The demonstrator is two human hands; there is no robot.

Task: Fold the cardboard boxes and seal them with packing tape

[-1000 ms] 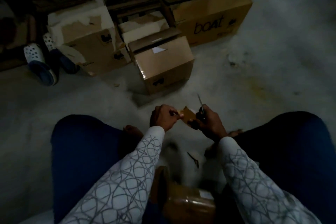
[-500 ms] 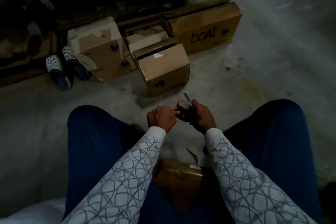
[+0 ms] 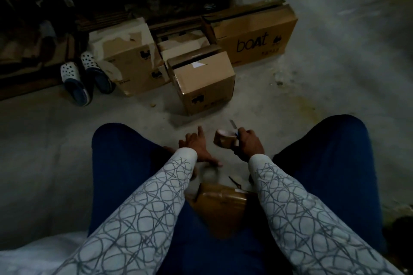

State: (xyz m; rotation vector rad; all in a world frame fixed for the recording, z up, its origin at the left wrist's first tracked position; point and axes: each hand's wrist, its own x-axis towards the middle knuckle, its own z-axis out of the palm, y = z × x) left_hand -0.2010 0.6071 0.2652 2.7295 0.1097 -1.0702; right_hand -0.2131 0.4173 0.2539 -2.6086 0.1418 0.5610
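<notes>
My right hand (image 3: 248,144) grips a brown roll of packing tape (image 3: 224,142) together with a small knife whose blade (image 3: 232,123) sticks up above the fingers. My left hand (image 3: 197,147) hovers low over the floor, fingers spread, holding nothing, just left of the roll. A small closed cardboard box (image 3: 204,83) stands on the floor straight ahead. Behind it lie a torn box (image 3: 128,56) and a long box printed "boat" (image 3: 254,37). A tape-wrapped brown box (image 3: 220,204) sits between my legs, partly hidden by my arms.
A pair of white and blue clogs (image 3: 83,78) stands at the left by the boxes. Flattened cardboard (image 3: 178,29) is stacked against the dark back wall. My blue-trousered knees flank the hands. Bare concrete floor (image 3: 324,85) spreads to the right.
My left hand has let go of the tape and dropped down with its fingers spread. The right hand keeps the roll and knife. The view has tilted so the boxes sit lower in frame.
</notes>
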